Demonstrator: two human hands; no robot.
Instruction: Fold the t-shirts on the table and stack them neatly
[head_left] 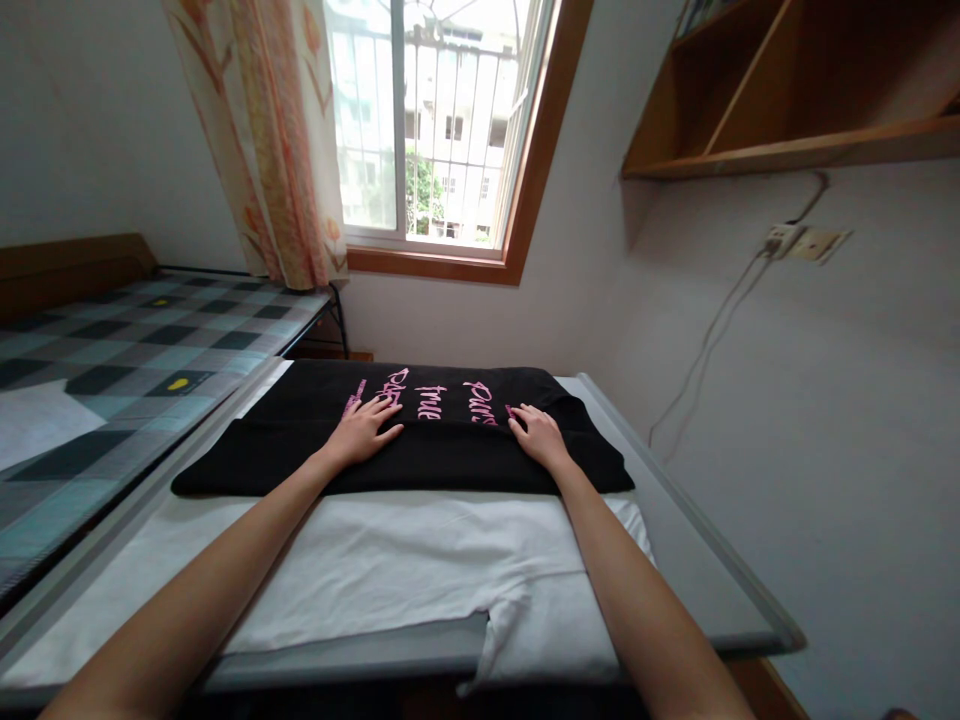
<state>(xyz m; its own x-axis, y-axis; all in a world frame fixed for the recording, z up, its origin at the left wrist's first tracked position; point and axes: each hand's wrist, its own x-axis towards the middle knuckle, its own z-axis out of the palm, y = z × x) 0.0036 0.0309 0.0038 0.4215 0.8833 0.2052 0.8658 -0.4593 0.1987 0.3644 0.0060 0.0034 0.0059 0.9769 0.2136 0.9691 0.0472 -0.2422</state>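
A black garment with pink lettering (450, 465) lies across the far part of a grey-edged board, its near part folded over into a straight band. My left hand (364, 428) rests on it with fingers spread, over the pink print at the left. On the right side of the print, my right hand (538, 434) also lies flat, fingers extended. Beneath and nearer to me is a white shirt (390, 560), with what looks like a sleeve hanging over the board's front edge. Neither hand grips the cloth.
The grey board (720, 570) extends right towards the wall. To the left stands a bed with a checked cover (217, 345) and a white sheet-like item (45, 420). A curtained window (450, 130) is behind; a wooden shelf (787, 140) and wall socket (784, 240) are at right.
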